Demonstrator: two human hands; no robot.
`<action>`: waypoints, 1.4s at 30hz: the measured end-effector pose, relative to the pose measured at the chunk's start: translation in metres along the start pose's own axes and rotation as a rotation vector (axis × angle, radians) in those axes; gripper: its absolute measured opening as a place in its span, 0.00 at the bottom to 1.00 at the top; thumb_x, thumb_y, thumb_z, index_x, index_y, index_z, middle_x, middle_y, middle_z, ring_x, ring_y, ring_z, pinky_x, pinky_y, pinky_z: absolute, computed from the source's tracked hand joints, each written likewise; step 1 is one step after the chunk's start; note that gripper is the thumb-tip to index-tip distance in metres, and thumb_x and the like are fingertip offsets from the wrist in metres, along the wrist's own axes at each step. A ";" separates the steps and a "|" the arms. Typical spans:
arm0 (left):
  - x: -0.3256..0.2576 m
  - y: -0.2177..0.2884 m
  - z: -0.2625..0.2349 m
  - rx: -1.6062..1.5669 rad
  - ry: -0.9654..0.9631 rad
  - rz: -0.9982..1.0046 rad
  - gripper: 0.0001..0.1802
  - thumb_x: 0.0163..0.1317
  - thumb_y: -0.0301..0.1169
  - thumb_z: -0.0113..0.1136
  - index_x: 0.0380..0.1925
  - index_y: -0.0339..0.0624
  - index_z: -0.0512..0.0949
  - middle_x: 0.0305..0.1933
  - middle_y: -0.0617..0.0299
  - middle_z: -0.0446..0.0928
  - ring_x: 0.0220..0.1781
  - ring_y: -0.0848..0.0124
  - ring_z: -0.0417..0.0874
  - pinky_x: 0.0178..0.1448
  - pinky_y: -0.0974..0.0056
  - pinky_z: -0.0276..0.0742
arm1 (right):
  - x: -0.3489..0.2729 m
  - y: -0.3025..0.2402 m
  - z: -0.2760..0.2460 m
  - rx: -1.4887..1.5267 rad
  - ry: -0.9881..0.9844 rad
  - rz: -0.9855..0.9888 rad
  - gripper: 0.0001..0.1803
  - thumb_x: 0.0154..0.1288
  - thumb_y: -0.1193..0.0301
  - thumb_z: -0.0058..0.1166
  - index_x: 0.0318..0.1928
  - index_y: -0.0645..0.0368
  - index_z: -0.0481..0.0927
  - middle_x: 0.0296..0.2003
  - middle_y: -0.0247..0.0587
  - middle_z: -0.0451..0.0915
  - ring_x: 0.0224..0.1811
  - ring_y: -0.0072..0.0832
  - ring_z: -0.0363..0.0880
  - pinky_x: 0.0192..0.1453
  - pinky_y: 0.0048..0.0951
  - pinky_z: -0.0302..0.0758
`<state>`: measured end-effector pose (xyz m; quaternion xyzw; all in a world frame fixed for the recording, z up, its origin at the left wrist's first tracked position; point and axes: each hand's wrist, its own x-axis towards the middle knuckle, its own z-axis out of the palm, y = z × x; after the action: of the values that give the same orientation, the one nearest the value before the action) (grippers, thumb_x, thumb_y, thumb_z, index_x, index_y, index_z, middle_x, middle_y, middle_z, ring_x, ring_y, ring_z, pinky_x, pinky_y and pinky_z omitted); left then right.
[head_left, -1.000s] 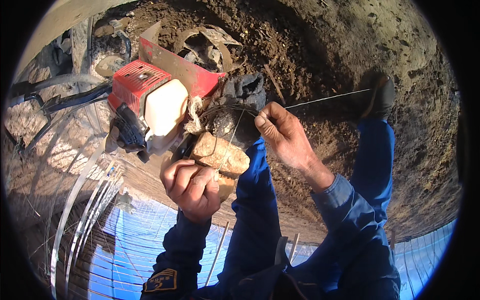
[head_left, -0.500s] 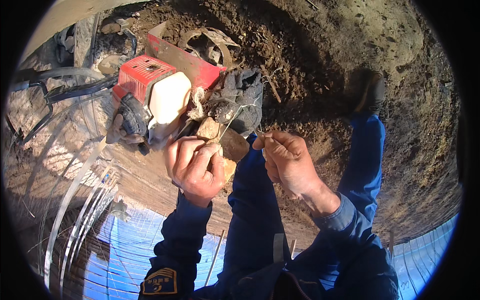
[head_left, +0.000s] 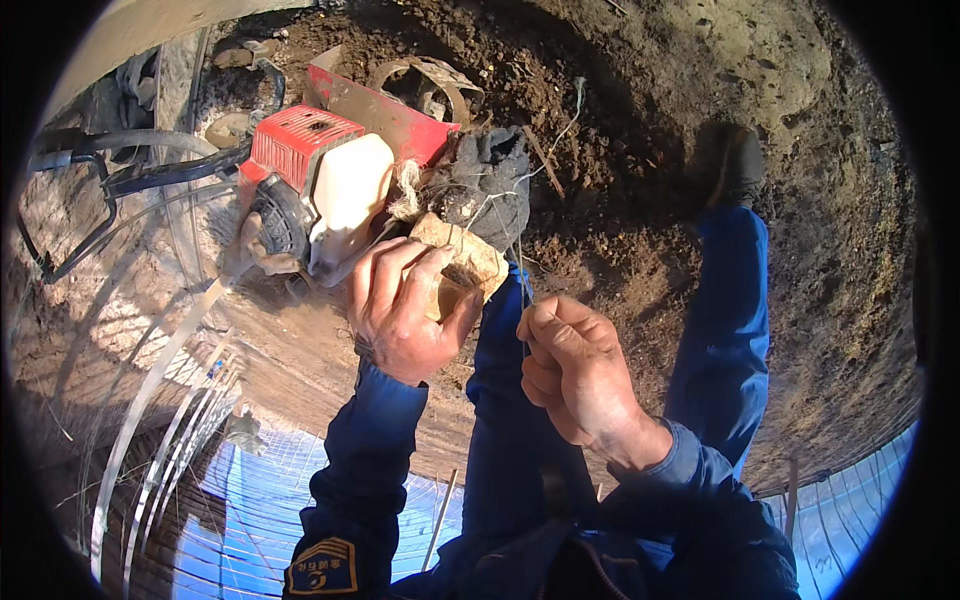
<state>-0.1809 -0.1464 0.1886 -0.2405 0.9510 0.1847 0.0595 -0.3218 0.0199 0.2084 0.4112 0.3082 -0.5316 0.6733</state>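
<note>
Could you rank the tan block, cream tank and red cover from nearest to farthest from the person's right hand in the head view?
From the right hand:
1. Tan block, up-left, against the left hand.
2. Cream tank, farther up-left.
3. Red cover, at the tank's upper left.

1x L hand (head_left: pixel 405 310), fingers + thumb on tan block (head_left: pixel 465 250). 1x R hand (head_left: pixel 575 370), pinching thin cord (head_left: pixel 515 190). Next to block: dk grey lump (head_left: pixel 475 165), cord across it. To L: red housing (head_left: pixel 305 140) w/ white tank (head_left: pixel 352 190), frayed rope (head_left: pixel 405 190) nr. Also: red panel (head_left: pixel 405 125), blue trousers (head_left: pixel 715 310), 1x dk shoe (head_left: pixel 740 168) on soil (head_left: pixel 820 270).
</note>
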 end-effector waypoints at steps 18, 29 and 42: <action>-0.051 0.022 0.035 0.236 0.244 -0.227 0.53 0.52 0.59 0.78 0.73 0.44 0.70 0.80 0.50 0.65 0.84 0.46 0.62 0.83 0.33 0.57 | 0.007 0.008 0.024 -0.482 -0.026 -0.704 0.28 0.87 0.59 0.52 0.24 0.55 0.68 0.21 0.19 0.63 0.26 0.11 0.56 0.27 0.24 0.56; -0.050 0.018 0.028 0.213 0.247 -0.156 0.42 0.59 0.58 0.73 0.67 0.46 0.74 0.76 0.46 0.69 0.80 0.39 0.67 0.78 0.34 0.63 | -0.032 0.023 0.042 -0.792 0.060 -0.763 0.27 0.87 0.61 0.52 0.26 0.61 0.68 0.20 0.27 0.62 0.24 0.15 0.59 0.25 0.30 0.60; -0.051 0.015 0.030 0.215 0.254 -0.152 0.44 0.49 0.54 0.84 0.63 0.53 0.73 0.76 0.48 0.68 0.79 0.40 0.68 0.79 0.33 0.64 | -0.048 0.028 0.047 -0.858 0.044 -0.808 0.25 0.85 0.66 0.55 0.26 0.64 0.66 0.20 0.38 0.59 0.23 0.27 0.59 0.28 0.37 0.61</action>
<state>-0.1428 -0.1005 0.1760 -0.3252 0.9443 0.0450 -0.0218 -0.3075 0.0031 0.2780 -0.0370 0.6417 -0.5652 0.5171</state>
